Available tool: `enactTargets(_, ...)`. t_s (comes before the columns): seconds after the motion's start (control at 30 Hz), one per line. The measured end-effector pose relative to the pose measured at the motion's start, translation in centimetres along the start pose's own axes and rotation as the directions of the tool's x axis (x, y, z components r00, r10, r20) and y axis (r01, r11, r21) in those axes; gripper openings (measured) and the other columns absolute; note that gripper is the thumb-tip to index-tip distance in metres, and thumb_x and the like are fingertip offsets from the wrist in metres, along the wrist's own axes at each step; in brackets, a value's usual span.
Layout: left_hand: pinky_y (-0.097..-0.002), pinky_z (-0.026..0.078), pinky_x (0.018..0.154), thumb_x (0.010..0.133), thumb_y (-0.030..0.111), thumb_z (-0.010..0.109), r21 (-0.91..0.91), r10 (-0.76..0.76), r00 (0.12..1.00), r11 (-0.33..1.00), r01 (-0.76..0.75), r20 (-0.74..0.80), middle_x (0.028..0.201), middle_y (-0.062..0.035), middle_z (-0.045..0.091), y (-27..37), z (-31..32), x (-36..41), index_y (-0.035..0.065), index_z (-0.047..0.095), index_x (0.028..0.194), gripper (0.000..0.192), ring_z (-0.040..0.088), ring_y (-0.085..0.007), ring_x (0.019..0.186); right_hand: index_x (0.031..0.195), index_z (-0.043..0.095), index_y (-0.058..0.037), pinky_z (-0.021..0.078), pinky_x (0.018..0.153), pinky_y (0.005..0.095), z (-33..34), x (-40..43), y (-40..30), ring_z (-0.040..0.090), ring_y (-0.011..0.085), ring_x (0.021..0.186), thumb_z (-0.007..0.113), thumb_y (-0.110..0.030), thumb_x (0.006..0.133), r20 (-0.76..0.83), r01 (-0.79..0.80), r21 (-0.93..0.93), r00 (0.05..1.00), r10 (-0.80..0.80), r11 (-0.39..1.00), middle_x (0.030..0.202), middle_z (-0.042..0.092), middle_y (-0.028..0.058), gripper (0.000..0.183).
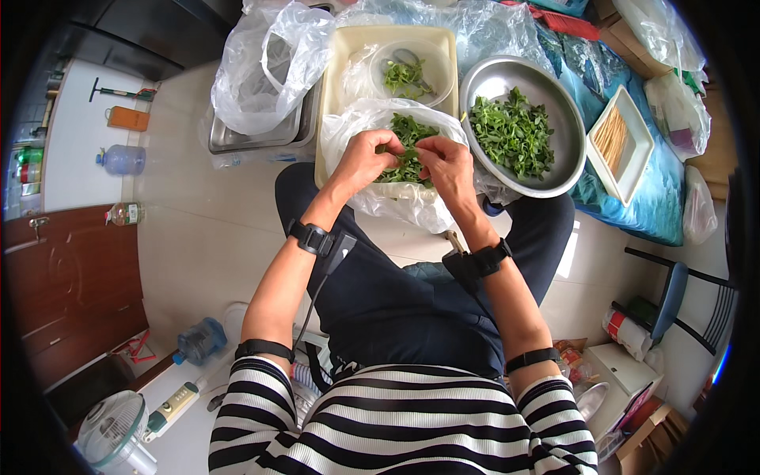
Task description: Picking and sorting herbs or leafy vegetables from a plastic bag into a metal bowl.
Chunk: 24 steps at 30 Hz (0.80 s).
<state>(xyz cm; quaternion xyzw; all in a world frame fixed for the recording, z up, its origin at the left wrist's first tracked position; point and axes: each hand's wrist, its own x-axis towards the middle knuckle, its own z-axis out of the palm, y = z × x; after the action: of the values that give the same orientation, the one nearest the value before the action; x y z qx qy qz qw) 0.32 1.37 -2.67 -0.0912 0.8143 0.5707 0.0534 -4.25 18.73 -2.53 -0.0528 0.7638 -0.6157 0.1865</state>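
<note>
Both my hands meet over a plastic-lined container heaped with leafy green sprigs. My left hand pinches one side of a small green sprig between thumb and fingers. At the other side of the sprig, my right hand has its thumb and forefinger closed. A white plastic bag lines the container. Behind it, in a cream tray, stands a clear round bowl with some sprigs and what looks like scissors. To the right, a steel basin holds a larger pile of leafy greens.
At left, steel trays lie under a clear plastic bag. A white tray of thin wooden sticks sits at right on a blue cover. A chair stands further right. Water jugs and a fan are at lower left.
</note>
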Motion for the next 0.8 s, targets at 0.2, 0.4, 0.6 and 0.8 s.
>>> enactTargets(0.2, -0.0246, 0.046, 0.064, 0.075, -0.004, 0.064, 0.023, 0.087, 0.996, 0.996, -0.088, 0.019, 0.075, -0.0009, 0.061, 0.7, 0.0, -0.1, -0.0006, 0.066, 0.087, 0.012, 0.055, -0.0082, 0.069, 0.086, 0.069, 0.001, 0.0499, 0.062, 0.0337, -0.2, 0.1, 1.0, 0.064, 0.0249, 0.064, 0.064, -0.002, 0.076, 0.021, 0.227, -0.209, 0.973, -0.228, 0.951, 0.073, 0.066, 0.0139, 0.012)
enactTargets(0.4, -0.0194, 0.035, 0.053, 0.088, 0.015, 0.066, -0.256, 0.023, 0.997, 0.967, -0.004, 0.071, 0.07, 0.0058, 0.054, 1.0, 0.7, 0.1, 0.0031, 0.067, 0.09, 0.012, 0.045, -0.0025, 0.061, 0.081, 0.066, 0.0016, 0.0487, 0.066, 0.0362, 0.5, -1.0, 0.4, 0.062, 0.0303, 0.069, 0.063, 0.001, 0.075, -0.088, 0.301, -0.211, 0.942, -0.324, 0.93, 0.075, 0.063, 0.0149, 0.007)
enactTargets(0.6, -0.0199, 0.038, 0.055, 0.085, 0.008, 0.065, -0.247, -0.005, 0.99, 0.968, 0.041, 0.143, 0.072, 0.0037, 0.057, 0.8, 1.3, 0.0, 0.0029, 0.066, 0.09, 0.007, 0.048, -0.0029, 0.063, 0.08, 0.064, 0.0009, 0.048, 0.064, 0.0377, 0.3, -1.1, 0.0, 0.061, 0.0311, 0.07, 0.062, 0.001, 0.076, -0.118, 0.344, -0.223, 0.919, -0.375, 0.912, 0.076, 0.063, 0.0147, 0.005)
enactTargets(0.8, -0.0243, 0.046, 0.065, 0.085, 0.004, 0.062, -0.146, 0.02, 0.996, 0.989, -0.007, 0.084, 0.076, -0.0005, 0.061, 0.9, 1.1, 0.1, -0.0014, 0.064, 0.088, 0.007, 0.055, -0.0078, 0.071, 0.085, 0.066, -0.0029, 0.049, 0.064, 0.0408, 0.0, -0.9, 1.1, 0.062, 0.0341, 0.073, 0.063, -0.003, 0.077, -0.12, 0.335, -0.314, 0.914, -0.387, 0.888, 0.079, 0.063, 0.0134, 0.008)
